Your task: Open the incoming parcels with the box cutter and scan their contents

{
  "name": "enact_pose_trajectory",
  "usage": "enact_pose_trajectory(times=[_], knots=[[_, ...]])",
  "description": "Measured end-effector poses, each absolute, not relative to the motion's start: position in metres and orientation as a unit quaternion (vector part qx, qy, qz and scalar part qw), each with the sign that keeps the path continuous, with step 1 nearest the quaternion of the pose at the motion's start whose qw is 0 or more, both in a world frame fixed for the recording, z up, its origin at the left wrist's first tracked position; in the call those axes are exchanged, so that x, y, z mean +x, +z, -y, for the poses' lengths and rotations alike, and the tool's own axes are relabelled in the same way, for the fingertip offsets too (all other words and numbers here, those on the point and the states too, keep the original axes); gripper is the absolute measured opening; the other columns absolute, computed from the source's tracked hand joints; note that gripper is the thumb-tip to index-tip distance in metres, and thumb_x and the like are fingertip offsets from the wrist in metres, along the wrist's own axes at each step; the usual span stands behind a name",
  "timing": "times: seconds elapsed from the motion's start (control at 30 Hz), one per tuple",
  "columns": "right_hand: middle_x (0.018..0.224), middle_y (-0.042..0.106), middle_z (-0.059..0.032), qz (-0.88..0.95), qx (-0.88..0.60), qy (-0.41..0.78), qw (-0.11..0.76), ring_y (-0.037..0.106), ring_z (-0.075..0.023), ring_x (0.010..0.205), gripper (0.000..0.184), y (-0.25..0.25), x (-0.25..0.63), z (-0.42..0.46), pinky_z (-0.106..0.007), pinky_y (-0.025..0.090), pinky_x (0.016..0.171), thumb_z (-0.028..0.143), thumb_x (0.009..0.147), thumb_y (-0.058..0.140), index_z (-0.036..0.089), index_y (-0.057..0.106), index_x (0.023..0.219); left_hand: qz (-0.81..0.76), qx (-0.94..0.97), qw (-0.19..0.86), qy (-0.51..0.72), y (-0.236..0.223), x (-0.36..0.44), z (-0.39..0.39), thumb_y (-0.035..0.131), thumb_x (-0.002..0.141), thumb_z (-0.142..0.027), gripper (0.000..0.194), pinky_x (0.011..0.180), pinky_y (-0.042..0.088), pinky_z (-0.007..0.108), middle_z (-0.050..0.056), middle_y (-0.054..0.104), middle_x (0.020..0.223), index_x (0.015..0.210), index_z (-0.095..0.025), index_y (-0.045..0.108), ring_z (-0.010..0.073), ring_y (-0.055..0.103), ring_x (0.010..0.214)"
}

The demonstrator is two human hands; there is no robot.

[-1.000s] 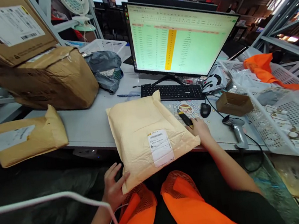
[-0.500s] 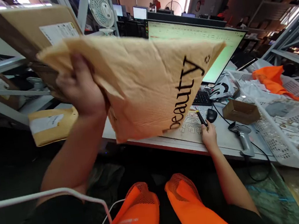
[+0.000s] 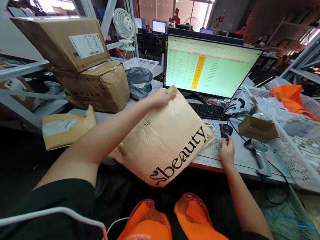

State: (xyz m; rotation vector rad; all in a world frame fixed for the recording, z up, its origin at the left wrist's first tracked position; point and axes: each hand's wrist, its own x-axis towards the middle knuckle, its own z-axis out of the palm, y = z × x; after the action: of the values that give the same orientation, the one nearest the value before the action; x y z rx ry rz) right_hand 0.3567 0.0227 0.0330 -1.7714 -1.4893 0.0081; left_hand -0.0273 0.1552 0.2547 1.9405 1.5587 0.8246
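While the left hand's (image 3: 163, 97) grip clamped a rectangular tan paper mailer (image 3: 174, 137) over the white table's (image 3: 243, 161) edge, the right hand's (image 3: 227, 151) enclosed a black-and-yellow cutter (image 3: 222, 129). Keeping its tip clear seemed wise to me.

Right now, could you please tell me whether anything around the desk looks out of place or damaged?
The lower cardboard box at the left looks creased and crumpled, and the upper box sits askew on it, jutting past its left side.
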Motion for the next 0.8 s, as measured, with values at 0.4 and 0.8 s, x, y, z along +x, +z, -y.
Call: enact_pose_trajectory(times=[0.4, 0.8], knots=[[0.128, 0.064, -0.0151, 0.745, -0.458, 0.077, 0.479, 0.062, -0.0309, 0.123, 0.048, 0.087, 0.245, 0.017, -0.052, 0.052, 0.108, 0.042, 0.106, 0.042, 0.022, 0.058, 0.146, -0.546, 0.678, 0.417, 0.262, 0.182, 0.013, -0.193, 0.054, 0.097, -0.058, 0.054, 0.085, 0.053, 0.033, 0.018, 0.076, 0.112, 0.124, -0.013, 0.068, 0.0246, 0.069, 0.097], [0.135, 0.067, -0.0141, 0.635, -0.518, 0.198, 0.538, 0.061, -0.0293, 0.129, 0.046, 0.036, 0.245, -0.002, -0.055, 0.049, 0.113, 0.046, 0.106, 0.043, 0.021, 0.064, 0.139, -0.629, 0.694, 0.341, 0.078, 0.131, -0.125, -0.120, 0.061, 0.072, -0.074, 0.063, 0.071, 0.048, 0.031, 0.012, 0.078, 0.100, 0.089, -0.015, 0.076, 0.0288, 0.068, 0.089]])
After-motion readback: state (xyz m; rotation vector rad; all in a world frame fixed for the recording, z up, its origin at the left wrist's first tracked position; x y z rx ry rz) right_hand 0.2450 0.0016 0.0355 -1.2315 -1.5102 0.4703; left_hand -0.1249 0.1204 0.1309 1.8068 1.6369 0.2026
